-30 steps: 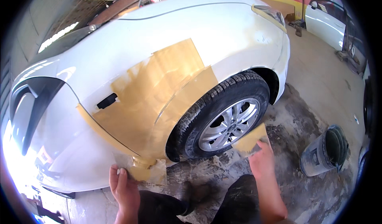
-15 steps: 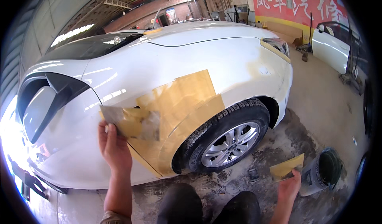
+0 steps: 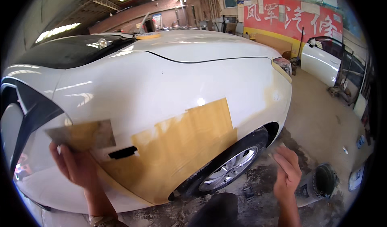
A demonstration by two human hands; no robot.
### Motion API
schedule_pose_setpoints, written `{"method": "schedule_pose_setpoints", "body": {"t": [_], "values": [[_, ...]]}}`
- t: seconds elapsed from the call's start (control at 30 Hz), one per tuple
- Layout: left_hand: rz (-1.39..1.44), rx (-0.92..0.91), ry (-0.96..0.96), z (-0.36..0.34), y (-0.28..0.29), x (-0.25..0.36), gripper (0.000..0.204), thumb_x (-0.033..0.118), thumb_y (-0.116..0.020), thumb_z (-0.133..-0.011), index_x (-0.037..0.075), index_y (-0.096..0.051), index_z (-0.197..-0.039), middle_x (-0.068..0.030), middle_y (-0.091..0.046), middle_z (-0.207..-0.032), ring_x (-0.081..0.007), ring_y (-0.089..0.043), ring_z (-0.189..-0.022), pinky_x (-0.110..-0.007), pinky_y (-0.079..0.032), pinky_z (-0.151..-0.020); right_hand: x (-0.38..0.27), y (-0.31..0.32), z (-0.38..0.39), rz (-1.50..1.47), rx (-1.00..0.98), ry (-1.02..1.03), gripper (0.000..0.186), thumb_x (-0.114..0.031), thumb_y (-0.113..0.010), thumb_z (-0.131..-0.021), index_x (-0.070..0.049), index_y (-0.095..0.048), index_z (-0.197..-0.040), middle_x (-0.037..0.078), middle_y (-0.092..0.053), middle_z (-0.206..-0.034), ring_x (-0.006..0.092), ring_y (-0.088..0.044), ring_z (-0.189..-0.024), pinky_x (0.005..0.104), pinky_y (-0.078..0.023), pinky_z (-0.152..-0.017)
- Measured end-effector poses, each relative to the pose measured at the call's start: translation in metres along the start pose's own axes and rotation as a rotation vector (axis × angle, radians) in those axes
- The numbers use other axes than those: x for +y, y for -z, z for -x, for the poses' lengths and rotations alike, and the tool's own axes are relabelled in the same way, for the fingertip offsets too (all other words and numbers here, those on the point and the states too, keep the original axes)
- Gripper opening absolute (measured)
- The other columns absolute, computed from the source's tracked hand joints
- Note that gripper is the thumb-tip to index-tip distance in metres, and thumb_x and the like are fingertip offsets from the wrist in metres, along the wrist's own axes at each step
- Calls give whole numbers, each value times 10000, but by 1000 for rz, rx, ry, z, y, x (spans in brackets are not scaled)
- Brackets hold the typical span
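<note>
My left hand (image 3: 76, 168) grips the lower edge of a flat metal putty plate (image 3: 102, 134), which is smeared with yellow filler. The plate hovers in front of the white car's side, left of a dark slot (image 3: 123, 152) in the panel. My right hand (image 3: 287, 170) is raised to the right of the front wheel (image 3: 231, 168), its fingers closed on a thin putty scraper (image 3: 277, 149) that is blurred and nearly edge-on. A broad coat of yellow body filler (image 3: 189, 140) covers the front fender above and behind the wheel arch.
A dark bucket (image 3: 308, 188) stands on the stained floor beside my right forearm. A loose white car door (image 3: 320, 61) leans at the far right, near a red sign board (image 3: 278, 19). A roll of yellow tape (image 3: 148, 36) lies by the windscreen base.
My view has shifted closer to the fender. My left hand with the plate has moved left and lower; my right hand has come up from beside the bucket, and its scraper has turned nearly edge-on.
</note>
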State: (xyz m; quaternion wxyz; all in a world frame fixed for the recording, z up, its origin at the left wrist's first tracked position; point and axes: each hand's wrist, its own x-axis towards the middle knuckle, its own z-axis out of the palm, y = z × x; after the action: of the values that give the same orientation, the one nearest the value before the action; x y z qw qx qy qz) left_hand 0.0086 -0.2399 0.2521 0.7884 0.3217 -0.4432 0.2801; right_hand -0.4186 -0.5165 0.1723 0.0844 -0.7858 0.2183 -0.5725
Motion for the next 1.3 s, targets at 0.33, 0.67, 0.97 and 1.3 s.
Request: {"method": "schedule_pose_setpoints", "body": {"t": [0.33, 0.67, 0.97, 1.3], "values": [[-95, 343, -38, 27, -11, 10, 472, 182, -342, -1096, -98, -348, -1475, -211, -402, -1485, -365, -432, -1361, -515, -374, -1146, -49, -96, -127, 174, -171, 223, 480, 20, -651, -725, -206, -784, -1127, 79, -694, -1180, 316, -620, -1131, 450, -420, -999], [-572, 315, -84, 27, 11, 20, 476, 278, -305, -1098, -79, -413, -1395, -180, -482, -1325, -279, -505, -1229, -427, -412, -1066, -53, -136, -144, 215, -134, 293, 551, -3, -658, -682, -241, -764, -1168, 52, -662, -1233, 323, -598, -1166, 463, -395, -993], [-447, 364, -51, 20, -7, 21, 421, 254, -327, -1094, -35, -412, -1388, -199, -498, -1312, -282, -508, -1227, -439, -415, -1071, -51, -132, -119, 217, -130, 284, 588, 7, -626, -654, -261, -763, -1159, 40, -642, -1268, 315, -576, -1202, 480, -387, -1006], [-168, 265, -51, 23, 9, 8, 419, 219, -315, -1087, -45, -449, -1383, -250, -489, -1396, -343, -518, -1274, -502, -418, -1105, -38, -124, -85, 283, -130, 303, 475, -42, -642, -658, -217, -791, -1074, 84, -671, -1212, 361, -605, -1175, 505, -421, -976]]}}
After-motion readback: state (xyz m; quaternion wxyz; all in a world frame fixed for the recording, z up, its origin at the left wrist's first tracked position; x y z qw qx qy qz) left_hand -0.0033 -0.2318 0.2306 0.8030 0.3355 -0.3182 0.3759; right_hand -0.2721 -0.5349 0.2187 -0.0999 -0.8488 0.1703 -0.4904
